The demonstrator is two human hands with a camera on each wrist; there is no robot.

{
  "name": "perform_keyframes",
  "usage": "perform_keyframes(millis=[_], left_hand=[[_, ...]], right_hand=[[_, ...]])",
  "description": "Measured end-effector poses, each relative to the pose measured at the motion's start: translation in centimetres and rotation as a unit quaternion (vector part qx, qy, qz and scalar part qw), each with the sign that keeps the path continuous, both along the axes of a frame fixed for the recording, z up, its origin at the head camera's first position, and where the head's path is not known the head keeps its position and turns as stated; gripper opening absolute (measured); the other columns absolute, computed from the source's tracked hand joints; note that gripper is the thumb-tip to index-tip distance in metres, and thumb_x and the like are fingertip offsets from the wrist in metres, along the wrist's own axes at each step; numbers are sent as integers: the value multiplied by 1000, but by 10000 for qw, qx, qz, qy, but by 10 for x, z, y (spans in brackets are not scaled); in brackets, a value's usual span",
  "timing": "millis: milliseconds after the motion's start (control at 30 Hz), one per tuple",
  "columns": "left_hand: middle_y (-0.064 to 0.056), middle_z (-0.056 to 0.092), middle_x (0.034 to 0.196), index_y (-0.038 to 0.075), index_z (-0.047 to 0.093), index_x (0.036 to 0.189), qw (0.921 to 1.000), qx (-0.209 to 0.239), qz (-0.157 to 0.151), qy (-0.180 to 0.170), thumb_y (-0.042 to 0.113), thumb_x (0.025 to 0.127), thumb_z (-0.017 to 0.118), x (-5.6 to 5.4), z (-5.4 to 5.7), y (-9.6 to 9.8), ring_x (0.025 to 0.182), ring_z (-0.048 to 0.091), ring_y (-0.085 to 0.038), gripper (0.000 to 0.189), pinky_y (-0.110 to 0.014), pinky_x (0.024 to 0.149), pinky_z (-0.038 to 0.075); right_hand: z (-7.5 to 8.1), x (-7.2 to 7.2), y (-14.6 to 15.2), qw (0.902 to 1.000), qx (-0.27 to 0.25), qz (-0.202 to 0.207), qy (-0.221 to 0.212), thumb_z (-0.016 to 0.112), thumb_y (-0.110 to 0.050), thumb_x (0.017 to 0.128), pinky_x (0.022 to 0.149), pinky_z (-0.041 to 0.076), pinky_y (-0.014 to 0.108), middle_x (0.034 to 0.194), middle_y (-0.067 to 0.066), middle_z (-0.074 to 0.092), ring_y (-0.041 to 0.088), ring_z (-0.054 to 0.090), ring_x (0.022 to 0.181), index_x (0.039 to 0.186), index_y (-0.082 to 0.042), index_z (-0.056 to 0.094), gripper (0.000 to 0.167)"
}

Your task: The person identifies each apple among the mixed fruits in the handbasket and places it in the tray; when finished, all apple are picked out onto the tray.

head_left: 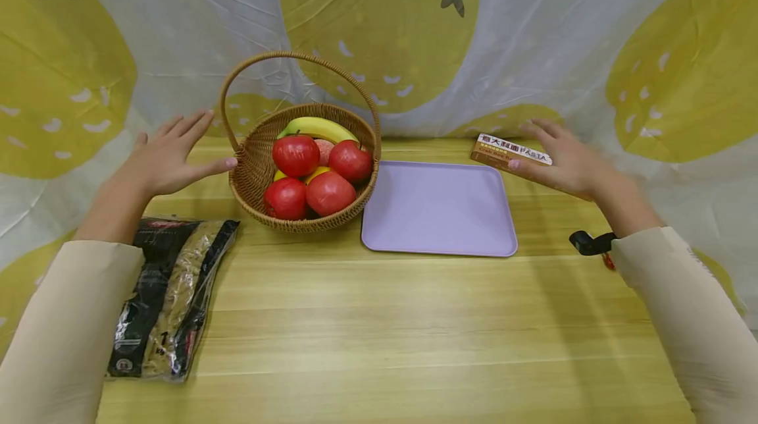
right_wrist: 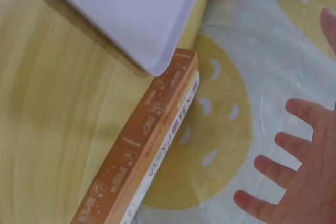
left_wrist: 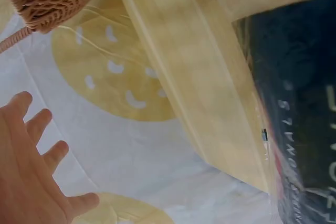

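Observation:
My left hand is held out with fingers spread, just left of the wicker basket, and holds nothing. In the basket lie several red apples, a banana and other fruit partly hidden beneath. My right hand, also spread and holding nothing, hovers over the pasta box, covering part of it in the head view. The right wrist view shows the pasta box apart from the fingers. Between basket and box lies a lilac tray with nothing on it.
A black and clear plastic packet lies on the wooden table at the left, below my left forearm. A cloth printed with yellow fruit hangs behind the table. A black strap shows at my right wrist.

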State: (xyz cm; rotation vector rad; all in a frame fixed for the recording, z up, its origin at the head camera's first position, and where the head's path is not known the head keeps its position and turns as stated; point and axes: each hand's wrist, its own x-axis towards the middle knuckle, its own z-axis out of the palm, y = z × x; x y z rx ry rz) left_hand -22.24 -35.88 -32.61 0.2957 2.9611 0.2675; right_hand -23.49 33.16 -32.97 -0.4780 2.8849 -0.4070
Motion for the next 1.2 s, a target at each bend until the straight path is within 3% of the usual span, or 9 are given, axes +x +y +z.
perform_keyframes(millis=[267,567,833,1033,1200], left_hand=[[-20,6,173,23,-3,167,9990,78,36,429,69,96,50,18,3,-1,153,8,-57,100,-87,106,9],[-22,15,171,23,15,167,9910,867,284,976,58,93,63,51,10,1,153,11,-57,95,-87,104,14],[-22,28,165,27,30,163,9812,1465,243,1231,52,90,71,68,8,29,149,22,-54,88,-84,105,20],[-21,32,163,27,35,162,9782,1625,168,1284,54,90,72,73,-2,55,147,29,-53,85,-82,104,25],[-18,34,163,29,36,161,9758,1809,197,1213,56,88,73,75,-8,77,146,32,-50,86,-81,105,29]], right_hand=[[-18,16,-2,9993,-328,-43,194,54,-59,100,109,23,81,171,19,17,54,20,152,165,-20,22,82],[-38,44,-3,9970,-708,-183,244,58,-54,100,108,30,77,165,23,28,53,31,146,163,-20,29,77],[-67,67,-5,9921,-1213,-248,212,61,-48,101,97,46,68,162,16,33,42,47,134,163,-23,30,73],[-93,81,-9,9876,-1499,-370,280,65,-43,100,90,54,59,155,19,43,40,59,119,158,-15,40,69],[-111,89,-12,9840,-1673,-412,446,70,-38,97,81,54,42,137,18,57,31,64,100,151,-11,51,63]])
